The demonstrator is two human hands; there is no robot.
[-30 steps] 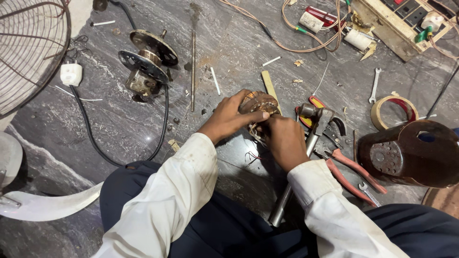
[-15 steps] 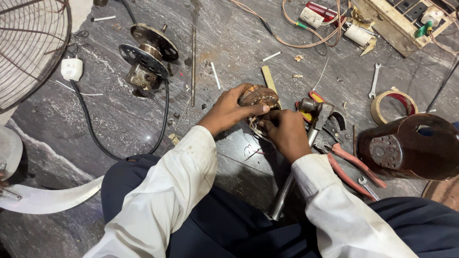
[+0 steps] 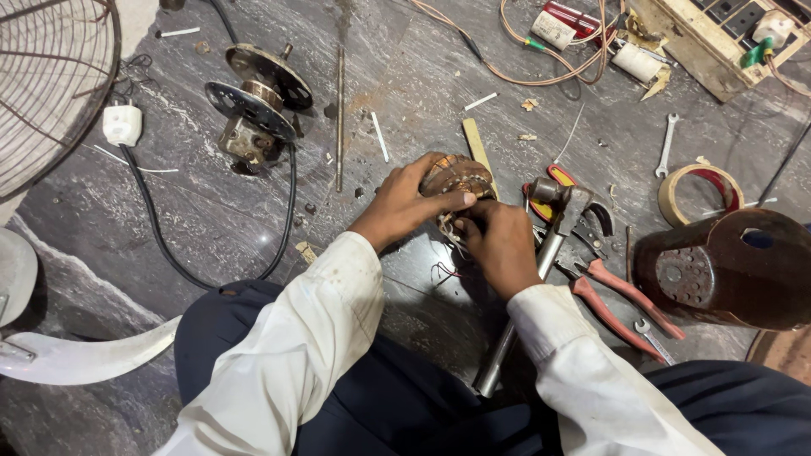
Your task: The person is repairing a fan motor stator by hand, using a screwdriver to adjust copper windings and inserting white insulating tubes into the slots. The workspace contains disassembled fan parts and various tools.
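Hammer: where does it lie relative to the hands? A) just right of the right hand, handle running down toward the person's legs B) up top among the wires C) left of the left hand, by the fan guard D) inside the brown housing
A: the hammer lies on the floor just right of the right hand, its metal handle running down toward the legs, while both hands hold the copper coil.

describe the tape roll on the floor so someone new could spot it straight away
Start at the big dark brown motor housing at the right edge of the grey stone floor. Just above it lies the tape roll, flat on the floor, below a small silver spanner. It is the only ring there: tan outside, red inside, open in the middle.
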